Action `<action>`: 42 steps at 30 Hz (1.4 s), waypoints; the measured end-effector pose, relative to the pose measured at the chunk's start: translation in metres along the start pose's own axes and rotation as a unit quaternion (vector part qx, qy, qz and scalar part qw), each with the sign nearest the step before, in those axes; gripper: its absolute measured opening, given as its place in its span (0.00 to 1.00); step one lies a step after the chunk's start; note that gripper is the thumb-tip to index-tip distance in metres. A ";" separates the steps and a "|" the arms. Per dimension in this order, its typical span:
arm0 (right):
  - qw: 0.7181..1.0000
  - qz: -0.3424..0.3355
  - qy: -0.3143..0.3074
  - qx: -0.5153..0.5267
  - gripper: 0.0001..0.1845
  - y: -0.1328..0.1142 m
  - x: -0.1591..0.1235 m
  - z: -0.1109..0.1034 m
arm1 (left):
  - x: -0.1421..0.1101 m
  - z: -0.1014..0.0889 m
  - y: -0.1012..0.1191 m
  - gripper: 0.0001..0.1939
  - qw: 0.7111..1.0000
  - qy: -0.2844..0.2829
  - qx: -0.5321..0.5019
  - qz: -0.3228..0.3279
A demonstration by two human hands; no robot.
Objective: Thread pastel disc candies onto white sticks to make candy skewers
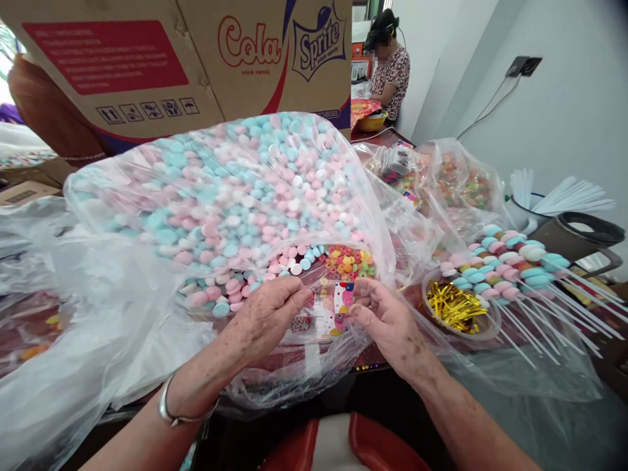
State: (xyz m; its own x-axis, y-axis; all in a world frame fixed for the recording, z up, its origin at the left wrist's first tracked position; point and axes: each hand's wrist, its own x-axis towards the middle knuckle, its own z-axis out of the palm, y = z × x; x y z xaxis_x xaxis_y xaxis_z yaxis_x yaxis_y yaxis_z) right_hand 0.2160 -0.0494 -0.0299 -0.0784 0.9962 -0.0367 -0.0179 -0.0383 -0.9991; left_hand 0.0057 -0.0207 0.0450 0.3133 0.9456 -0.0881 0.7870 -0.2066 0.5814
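A large clear candy bag (235, 196) full of pink, blue and white sweets lies across the surface (400, 255), its mouth open toward the person. The packet (343, 297), see-through and printed with bright colours and dots, is held up just in front of the bag's mouth, between the two hands. The left hand (267, 317) has its thumb pressed against the forefinger, pinching the packet's left side. The right hand (395, 327) has curled fingers, with thumb and forefinger at the packet's right edge; whether they press together on it cannot be told. A silver bracelet (169, 405) circles the left wrist.

Small ring sweets (348, 261) in red, orange, yellow and green lie in a heap at the right of the candy bag's mouth. Behind the bag stands a carton (196, 59) printed "Cola" and "Sprite". To the bag's right is a round tub (493, 324) of gold ties (451, 307), and beside that a pile of skewers (515, 268) threaded with pink, blue and white sweets. Farther right of the bag are a cup (520, 212) of white sticks (574, 196) and a dark jug (564, 235). Beyond the bag, to the right, a person (392, 75) in a patterned top and dark cap is near a yellow bowl (373, 123).
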 end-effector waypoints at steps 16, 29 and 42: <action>0.968 -0.152 -0.060 -0.190 0.09 -0.015 -0.004 -0.003 | 0.001 0.030 -0.001 0.17 0.984 -0.102 -0.105 0.097; 0.891 -0.302 0.058 -0.334 0.27 -0.016 -0.009 -0.007 | 0.007 0.044 -0.010 0.16 0.975 -0.097 -0.170 0.108; 0.657 -0.180 0.293 -0.671 0.15 -0.020 -0.041 -0.193 | 0.004 0.045 -0.012 0.15 0.982 -0.017 -0.125 0.141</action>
State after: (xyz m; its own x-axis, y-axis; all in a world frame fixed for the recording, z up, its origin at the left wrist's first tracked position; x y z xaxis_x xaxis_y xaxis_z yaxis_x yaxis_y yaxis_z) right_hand 0.4118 -0.0748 -0.0125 0.0947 0.7955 0.5986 0.9955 -0.0811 -0.0497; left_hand 0.0216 -0.0255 0.0018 0.5220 0.8492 0.0804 0.5126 -0.3876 0.7662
